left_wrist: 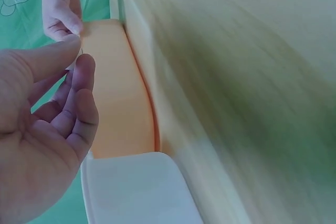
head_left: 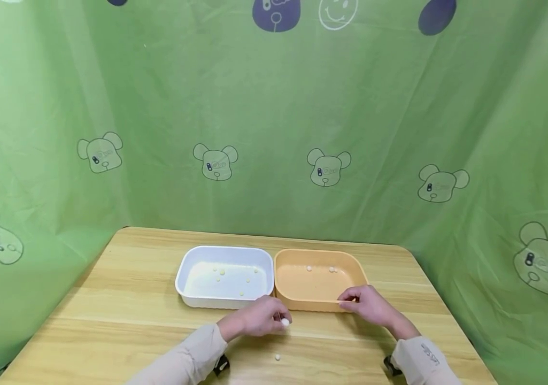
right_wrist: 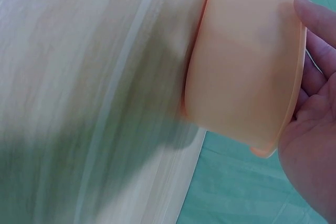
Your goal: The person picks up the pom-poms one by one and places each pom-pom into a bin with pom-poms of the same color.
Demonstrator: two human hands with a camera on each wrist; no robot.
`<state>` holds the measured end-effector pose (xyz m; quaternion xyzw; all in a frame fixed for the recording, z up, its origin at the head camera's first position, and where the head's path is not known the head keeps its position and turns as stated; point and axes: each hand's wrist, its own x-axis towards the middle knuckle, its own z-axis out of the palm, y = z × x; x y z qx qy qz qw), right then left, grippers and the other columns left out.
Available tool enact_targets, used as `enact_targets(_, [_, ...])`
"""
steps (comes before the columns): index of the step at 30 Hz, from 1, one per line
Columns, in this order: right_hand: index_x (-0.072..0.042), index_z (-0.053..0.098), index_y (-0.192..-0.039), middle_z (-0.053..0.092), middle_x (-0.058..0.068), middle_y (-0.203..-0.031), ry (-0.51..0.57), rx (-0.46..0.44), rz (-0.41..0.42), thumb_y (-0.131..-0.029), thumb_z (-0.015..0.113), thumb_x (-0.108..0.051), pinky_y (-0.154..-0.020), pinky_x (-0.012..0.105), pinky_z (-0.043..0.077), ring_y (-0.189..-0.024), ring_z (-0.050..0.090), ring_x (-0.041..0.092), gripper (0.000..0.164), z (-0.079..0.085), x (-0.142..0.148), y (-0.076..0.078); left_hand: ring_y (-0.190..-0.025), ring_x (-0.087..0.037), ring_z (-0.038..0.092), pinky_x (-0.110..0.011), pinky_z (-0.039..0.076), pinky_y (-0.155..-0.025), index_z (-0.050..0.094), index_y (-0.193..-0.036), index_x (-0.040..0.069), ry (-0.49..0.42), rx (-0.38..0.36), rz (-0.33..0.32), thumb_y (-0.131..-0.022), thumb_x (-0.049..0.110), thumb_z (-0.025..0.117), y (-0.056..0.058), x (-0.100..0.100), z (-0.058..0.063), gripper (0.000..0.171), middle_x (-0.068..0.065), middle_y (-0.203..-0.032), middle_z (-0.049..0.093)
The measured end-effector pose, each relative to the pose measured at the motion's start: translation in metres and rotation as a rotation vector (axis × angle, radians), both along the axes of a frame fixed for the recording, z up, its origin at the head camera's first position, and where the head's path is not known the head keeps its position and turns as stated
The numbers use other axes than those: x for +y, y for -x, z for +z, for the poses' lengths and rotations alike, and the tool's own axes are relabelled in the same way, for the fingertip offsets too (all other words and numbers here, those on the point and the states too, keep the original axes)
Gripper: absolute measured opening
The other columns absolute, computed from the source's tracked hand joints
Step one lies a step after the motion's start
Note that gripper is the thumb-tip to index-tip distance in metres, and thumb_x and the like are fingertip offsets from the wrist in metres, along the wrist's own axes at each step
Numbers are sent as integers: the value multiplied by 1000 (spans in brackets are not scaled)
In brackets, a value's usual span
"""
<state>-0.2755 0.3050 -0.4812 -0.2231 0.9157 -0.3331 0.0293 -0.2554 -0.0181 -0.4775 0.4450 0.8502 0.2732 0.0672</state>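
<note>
My left hand (head_left: 261, 316) pinches a small white ball (head_left: 285, 322) between thumb and fingertips, just in front of the trays; the fingers mostly hide the ball in the left wrist view. With my right hand (head_left: 370, 305) I hold the near rim of the orange tray (head_left: 312, 306) close to its right corner, thumb outside and fingers over the edge, as the right wrist view shows. Inside that tray lie a white ball (head_left: 309, 268) and, farther right, another white ball (head_left: 331, 269) with a smaller one beside it. A loose white ball (head_left: 277, 357) rests on the table nearer me.
The white tray (head_left: 225, 304) stands left of the orange one, side by side with it. Several yellow balls, one larger yellow ball (head_left: 222, 272) among them, are scattered in it. The wooden table (head_left: 124, 299) is bordered by a green curtain (head_left: 264, 208) at the back and sides.
</note>
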Motion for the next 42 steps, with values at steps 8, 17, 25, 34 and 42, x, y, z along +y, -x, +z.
enact_targets(8, [-17, 71, -86, 65, -11, -80, -6, 2, -4, -87, 68, -19, -65, 24, 47, -72, 56, 5, 4, 0, 0, -1, -76, 4, 52, -12, 43, -71, 71, -95, 10, -38, -15, 30, -86, 9, 67, 1, 4, 6, 9, 9, -86, 63])
enact_targets(17, [-16, 72, -87, 65, -10, -80, -2, -2, -7, -87, 68, -19, -66, 25, 47, -73, 57, 6, 4, -1, 1, -1, -73, 1, 50, -14, 43, -69, 71, -91, 9, -125, 33, 72, -86, 10, 69, 5, 6, 22, 5, 11, -81, 58])
enact_targets(25, [-15, 72, -86, 66, -8, -80, 12, -8, -1, -87, 69, -20, -65, 24, 47, -73, 56, 7, 5, 1, 1, -1, -74, 0, 53, -16, 44, -71, 72, -93, 7, -181, 12, 122, -87, 10, 68, 10, 9, 36, 7, 9, -82, 61])
enact_targets(34, [-14, 71, -86, 66, -6, -80, 24, -12, 6, -87, 69, -19, -64, 24, 46, -72, 56, 8, 6, 1, 2, -2, -69, -1, 53, -18, 45, -65, 70, -91, 9, -265, -59, 220, -83, 9, 71, 21, 22, 48, 8, 11, -74, 60])
enact_targets(42, [-15, 71, -85, 65, -8, -80, 27, 0, 10, -88, 68, -20, -64, 23, 46, -71, 55, 7, 6, 1, 2, -2, -69, -3, 57, -18, 46, -62, 69, -93, 6, -222, -92, 241, -83, 9, 72, 38, 37, 55, 12, 5, -78, 64])
